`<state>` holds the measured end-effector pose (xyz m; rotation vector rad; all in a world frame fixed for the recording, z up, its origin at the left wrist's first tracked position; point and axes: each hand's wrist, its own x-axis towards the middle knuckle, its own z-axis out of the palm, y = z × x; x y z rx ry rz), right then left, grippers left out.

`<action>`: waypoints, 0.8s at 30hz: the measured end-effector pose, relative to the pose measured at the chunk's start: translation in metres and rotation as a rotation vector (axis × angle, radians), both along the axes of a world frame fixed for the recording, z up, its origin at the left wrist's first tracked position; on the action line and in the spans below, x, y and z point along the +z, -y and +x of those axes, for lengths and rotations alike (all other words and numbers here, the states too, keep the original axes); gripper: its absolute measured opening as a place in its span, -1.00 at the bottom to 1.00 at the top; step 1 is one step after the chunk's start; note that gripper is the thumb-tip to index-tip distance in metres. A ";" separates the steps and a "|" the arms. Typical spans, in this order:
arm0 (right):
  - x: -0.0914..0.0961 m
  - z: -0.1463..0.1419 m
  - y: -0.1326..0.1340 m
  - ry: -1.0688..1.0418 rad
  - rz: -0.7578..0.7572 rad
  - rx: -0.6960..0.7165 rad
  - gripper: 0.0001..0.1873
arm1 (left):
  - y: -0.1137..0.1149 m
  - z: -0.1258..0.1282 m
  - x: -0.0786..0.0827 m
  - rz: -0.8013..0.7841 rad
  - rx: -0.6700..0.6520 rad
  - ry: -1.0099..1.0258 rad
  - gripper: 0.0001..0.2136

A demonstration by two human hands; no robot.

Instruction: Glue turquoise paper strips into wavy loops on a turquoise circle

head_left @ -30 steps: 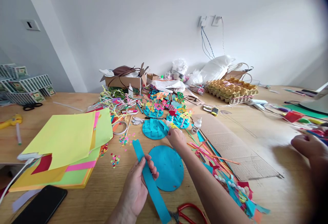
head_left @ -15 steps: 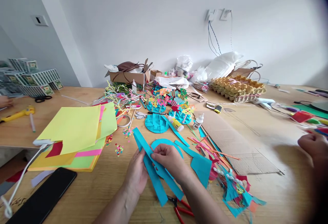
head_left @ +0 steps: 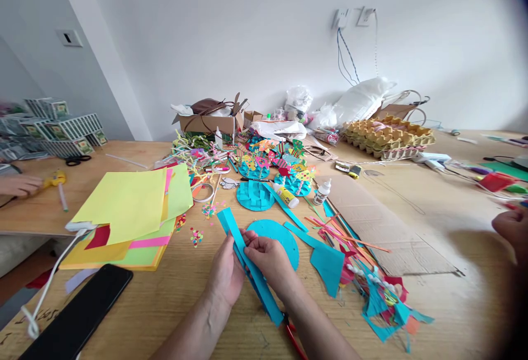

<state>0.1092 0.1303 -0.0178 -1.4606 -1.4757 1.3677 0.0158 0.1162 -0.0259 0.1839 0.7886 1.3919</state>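
My left hand and my right hand are both closed on a long blue paper strip, held slanting over the wooden table. My right fingers pinch the strip near its middle, and a second strip seems to lie under it. A blue paper disc lies flat just behind my right hand. Red-handled scissors poke out below the strip's lower end. A glue bottle lies on its side beyond the disc, next to a woven blue disc.
Stacked coloured paper sheets and a black phone lie at left. Paper scraps and a cardboard sheet are at right. Finished paper crafts, a box and egg trays stand behind. Other people's hands show at both edges.
My right hand came back from the glue bottle and joined my left on the blue strip; the strips are now gathered closer together. The view shifted slightly.
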 end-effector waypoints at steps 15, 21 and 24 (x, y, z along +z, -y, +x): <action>0.008 -0.002 0.000 0.104 -0.010 0.009 -0.85 | 0.003 0.003 0.000 0.105 -0.021 -0.071 -0.73; 0.009 -0.003 0.004 0.050 -0.034 -0.006 -0.86 | 0.006 0.003 0.003 0.089 -0.016 -0.096 -0.72; 0.007 -0.003 0.004 0.020 -0.026 -0.010 -0.86 | 0.006 0.003 0.003 0.094 -0.021 -0.102 -0.73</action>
